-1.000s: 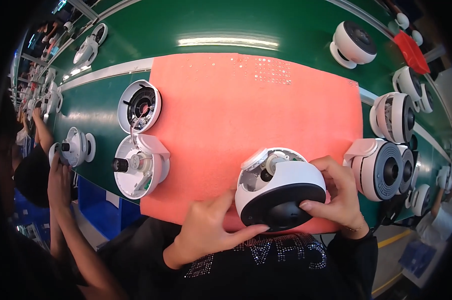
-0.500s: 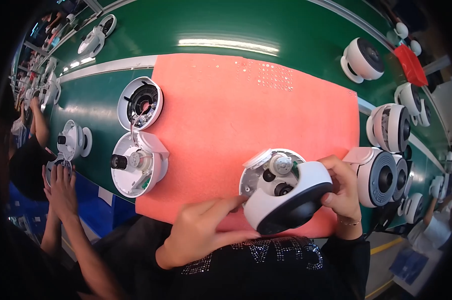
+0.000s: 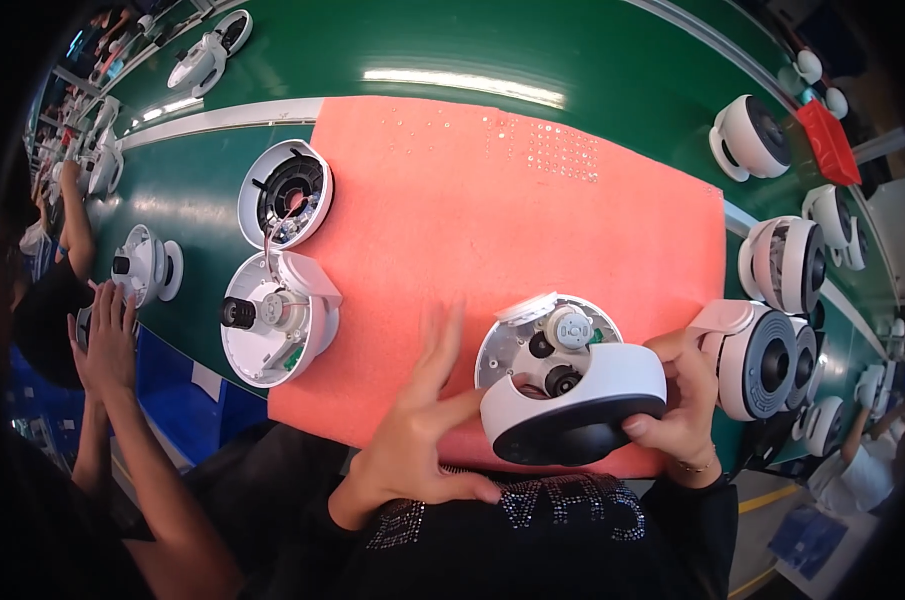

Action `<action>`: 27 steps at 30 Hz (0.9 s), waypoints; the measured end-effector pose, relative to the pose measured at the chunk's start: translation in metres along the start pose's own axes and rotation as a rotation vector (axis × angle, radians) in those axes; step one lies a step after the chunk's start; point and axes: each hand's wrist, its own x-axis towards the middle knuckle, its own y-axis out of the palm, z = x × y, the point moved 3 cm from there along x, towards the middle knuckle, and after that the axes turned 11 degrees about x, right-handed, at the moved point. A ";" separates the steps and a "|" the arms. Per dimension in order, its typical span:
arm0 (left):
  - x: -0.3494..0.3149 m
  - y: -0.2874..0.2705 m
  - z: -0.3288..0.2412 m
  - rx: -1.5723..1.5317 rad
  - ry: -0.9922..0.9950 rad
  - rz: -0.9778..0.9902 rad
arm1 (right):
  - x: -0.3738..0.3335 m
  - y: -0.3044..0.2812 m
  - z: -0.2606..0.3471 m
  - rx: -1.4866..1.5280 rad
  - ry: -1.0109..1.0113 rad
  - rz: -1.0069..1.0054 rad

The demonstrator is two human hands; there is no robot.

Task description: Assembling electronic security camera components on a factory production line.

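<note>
The green bench [image 3: 392,45] is the biggest thing around me, and the orange-pink mat [image 3: 402,220] lies over it, reaching its near edge at my body. Past the mat's right edge, white cameras [image 3: 784,262] with dark round faces stand close together on the bench. Across the mat's left edge, partly on the green, sits an opened white unit [image 3: 317,345], linked by thin wires to a round, hollow shell [image 3: 290,188] just beyond it.

The open white housing [image 3: 502,357] I am working at is near the mat's near right corner, its inside showing. The white cover [image 3: 575,425] with a black face is tilted on my side of it, hiding its lower part. My right grip [image 3: 690,410] is clamped on the cover's right end, thumb on the black face, fingers around the back. My left grip [image 3: 412,430] is apart, fingers spread, just beside the cover's left end; I cannot tell whether a fingertip touches it.

Inside the housing show a round silver motor [image 3: 572,328] and a black lens [image 3: 562,380]. Smallest of all, tiny shiny studs [image 3: 562,152] sit in rows by the mat's far edge.
</note>
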 end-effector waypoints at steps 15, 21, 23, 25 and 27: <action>0.034 -0.020 0.012 0.086 -0.340 0.027 | 0.035 -0.003 0.007 -0.797 0.071 0.003; 0.045 -0.021 0.018 0.140 -0.344 0.162 | 0.044 -0.007 0.002 -1.007 0.109 0.077; 0.047 -0.021 0.021 0.134 -0.327 0.157 | 0.045 -0.009 0.000 -0.988 0.155 0.142; 0.048 -0.017 0.025 0.026 -0.353 0.270 | 0.045 -0.010 -0.001 -0.974 0.162 0.136; 0.048 -0.018 0.024 0.050 -0.349 0.259 | 0.045 -0.010 -0.002 -0.960 0.169 0.129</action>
